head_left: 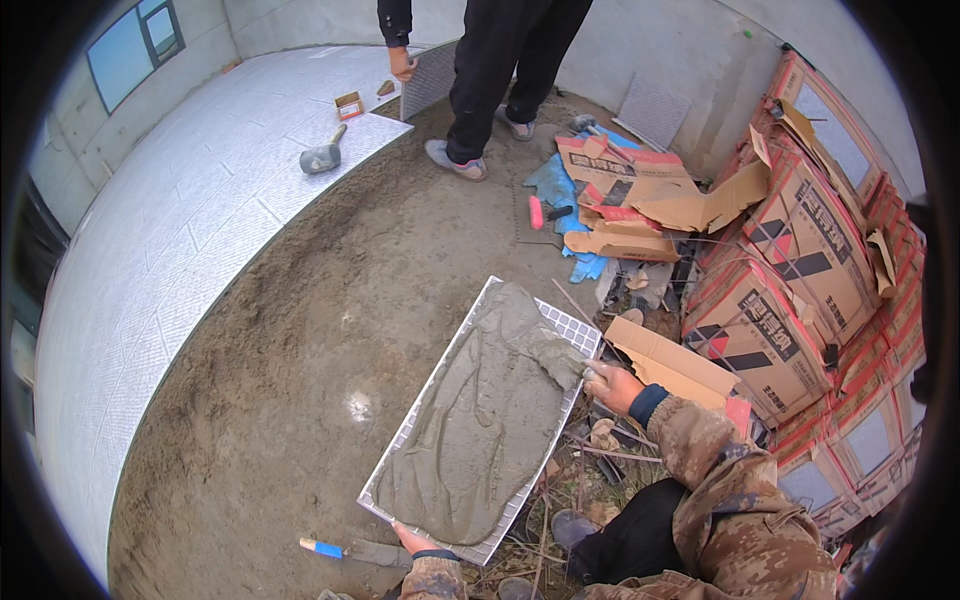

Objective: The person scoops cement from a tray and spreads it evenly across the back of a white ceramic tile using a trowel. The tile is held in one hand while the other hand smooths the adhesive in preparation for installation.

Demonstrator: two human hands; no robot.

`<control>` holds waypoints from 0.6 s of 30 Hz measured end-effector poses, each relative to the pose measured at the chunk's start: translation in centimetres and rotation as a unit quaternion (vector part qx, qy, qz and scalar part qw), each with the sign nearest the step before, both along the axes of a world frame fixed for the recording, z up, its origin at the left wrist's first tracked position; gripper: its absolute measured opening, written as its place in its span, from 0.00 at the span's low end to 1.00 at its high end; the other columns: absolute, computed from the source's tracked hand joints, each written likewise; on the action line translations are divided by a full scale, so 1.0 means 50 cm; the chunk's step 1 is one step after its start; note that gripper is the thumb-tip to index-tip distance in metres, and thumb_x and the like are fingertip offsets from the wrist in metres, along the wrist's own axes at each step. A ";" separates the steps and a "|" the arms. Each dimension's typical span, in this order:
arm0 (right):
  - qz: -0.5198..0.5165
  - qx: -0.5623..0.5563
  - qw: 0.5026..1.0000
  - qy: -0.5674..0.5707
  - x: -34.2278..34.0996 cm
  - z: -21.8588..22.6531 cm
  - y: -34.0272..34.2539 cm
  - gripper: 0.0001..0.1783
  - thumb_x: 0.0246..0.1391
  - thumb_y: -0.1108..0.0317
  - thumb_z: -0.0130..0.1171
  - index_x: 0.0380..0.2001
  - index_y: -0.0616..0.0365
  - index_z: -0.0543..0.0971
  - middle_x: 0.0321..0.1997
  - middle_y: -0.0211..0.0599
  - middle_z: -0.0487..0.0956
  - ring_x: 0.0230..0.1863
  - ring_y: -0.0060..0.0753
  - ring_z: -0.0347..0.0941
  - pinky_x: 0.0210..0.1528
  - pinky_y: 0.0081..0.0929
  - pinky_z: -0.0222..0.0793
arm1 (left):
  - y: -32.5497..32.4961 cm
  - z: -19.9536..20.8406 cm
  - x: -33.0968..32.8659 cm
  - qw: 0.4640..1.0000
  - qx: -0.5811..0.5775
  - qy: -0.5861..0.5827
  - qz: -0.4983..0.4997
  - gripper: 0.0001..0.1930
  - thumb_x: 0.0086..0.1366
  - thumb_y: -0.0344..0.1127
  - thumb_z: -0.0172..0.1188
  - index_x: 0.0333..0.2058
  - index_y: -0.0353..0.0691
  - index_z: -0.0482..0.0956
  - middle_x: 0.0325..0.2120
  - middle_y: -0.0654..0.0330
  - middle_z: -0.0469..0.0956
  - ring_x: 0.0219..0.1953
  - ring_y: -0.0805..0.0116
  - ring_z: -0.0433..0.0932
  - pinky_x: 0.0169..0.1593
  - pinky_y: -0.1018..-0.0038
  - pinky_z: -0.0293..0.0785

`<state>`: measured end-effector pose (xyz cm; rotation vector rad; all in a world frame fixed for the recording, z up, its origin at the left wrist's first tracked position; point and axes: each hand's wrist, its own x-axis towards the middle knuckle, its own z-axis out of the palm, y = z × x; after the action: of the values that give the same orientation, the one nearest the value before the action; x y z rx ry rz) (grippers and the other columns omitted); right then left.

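Note:
A tile with a white gridded back leans tilted in front of me, mostly covered by a thick layer of wet grey mortar. My left hand grips the tile at its lower edge; most of its fingers are hidden. At the tile's upper right edge, my right hand is closed round the handle of a trowel, whose mortar-smeared blade rests in the mortar. Another trowel with a blue handle lies on the ground by my left hand.
Laid pale tiles cover the left, bearing a rubber mallet and a small box. Another person stands ahead, one hand on an upright tile. Stacked tile cartons and torn cardboard crowd the right.

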<state>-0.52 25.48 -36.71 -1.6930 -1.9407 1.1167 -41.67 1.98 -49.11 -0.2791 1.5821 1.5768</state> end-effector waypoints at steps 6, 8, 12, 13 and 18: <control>-0.010 -0.024 1.000 0.001 -0.003 0.003 -0.002 0.30 0.63 0.62 0.56 0.65 0.65 0.67 0.44 0.49 0.80 0.44 0.37 0.77 0.50 0.32 0.72 | 0.000 -0.004 -0.002 1.000 0.014 -0.001 -0.009 0.42 0.71 0.65 0.41 0.69 0.34 0.56 0.69 0.52 0.59 0.67 0.56 0.60 0.70 0.62 0.53; -0.012 -0.025 1.000 -0.001 -0.002 -0.002 -0.002 0.30 0.63 0.62 0.56 0.65 0.65 0.66 0.45 0.49 0.80 0.44 0.37 0.77 0.50 0.32 0.72 | 0.001 -0.001 0.000 1.000 -0.001 0.010 -0.007 0.42 0.71 0.65 0.41 0.69 0.34 0.56 0.69 0.52 0.59 0.67 0.56 0.60 0.70 0.62 0.53; -0.016 -0.014 1.000 -0.008 -0.001 -0.006 -0.004 0.31 0.63 0.62 0.57 0.65 0.64 0.66 0.46 0.50 0.81 0.45 0.37 0.77 0.51 0.31 0.71 | 0.001 0.009 0.006 1.000 -0.015 0.020 -0.005 0.43 0.71 0.65 0.41 0.69 0.32 0.56 0.69 0.52 0.58 0.68 0.56 0.60 0.70 0.62 0.53; -0.009 -0.004 1.000 -0.006 -0.001 -0.006 -0.004 0.31 0.63 0.62 0.57 0.65 0.64 0.66 0.46 0.50 0.81 0.46 0.37 0.77 0.52 0.31 0.71 | 0.001 0.010 0.006 1.000 -0.015 0.020 -0.006 0.43 0.71 0.65 0.41 0.69 0.32 0.56 0.69 0.52 0.58 0.68 0.56 0.60 0.70 0.62 0.53; -0.015 -0.033 0.999 0.012 0.003 -0.004 -0.004 0.31 0.63 0.62 0.57 0.65 0.64 0.67 0.47 0.52 0.80 0.47 0.38 0.77 0.52 0.32 0.71 | -0.001 -0.001 0.000 1.000 -0.005 0.019 -0.011 0.42 0.71 0.64 0.41 0.69 0.32 0.56 0.69 0.52 0.58 0.67 0.57 0.60 0.70 0.62 0.53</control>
<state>-0.40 25.26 -36.90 -1.7291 -1.8777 1.1956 -41.67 1.96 -49.17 -0.2364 1.6171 1.5664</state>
